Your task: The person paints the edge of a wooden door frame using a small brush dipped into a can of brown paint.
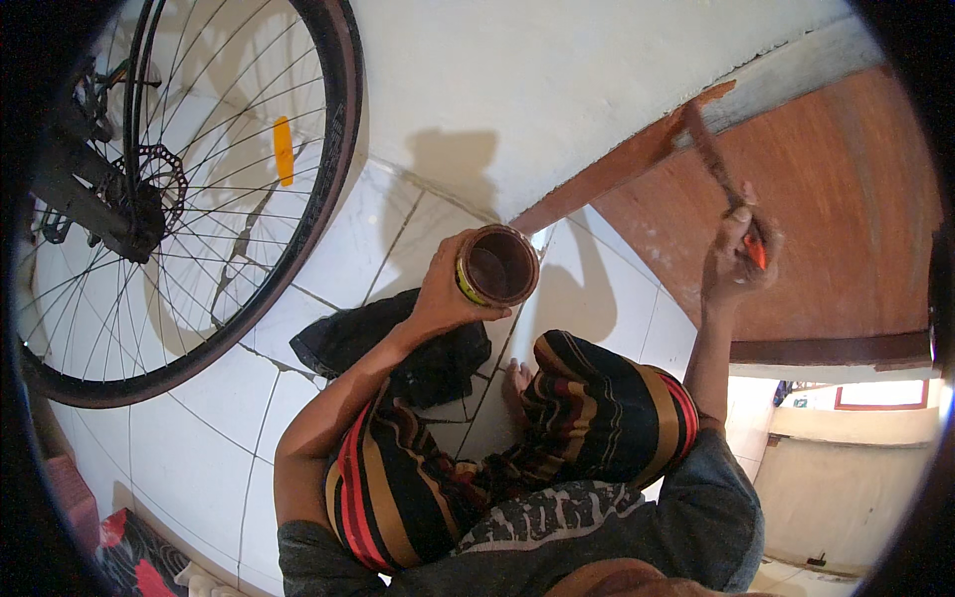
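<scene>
My left hand (439,291) is wrapped round a small open paint can (508,265) with brown paint on its inside and rim. It holds the can up above the floor, in front of my knees. On the right, my right hand (734,261) grips a paintbrush (714,159) that has an orange handle end. The brush is somewhat blurred, and its brown-stained tip lies at the upper part of the brown door frame (609,175). Above the painted stretch, the frame shows whitish grey. Behind the brush is a reddish-brown door panel (826,229).
A bicycle wheel (343,129) with spokes and an orange reflector stands at the left. A black cloth (333,336) lies on the white tiled floor (224,398), below my left forearm. The white wall (557,80) meets the frame. Red and black fabric (124,557) is at the lower left.
</scene>
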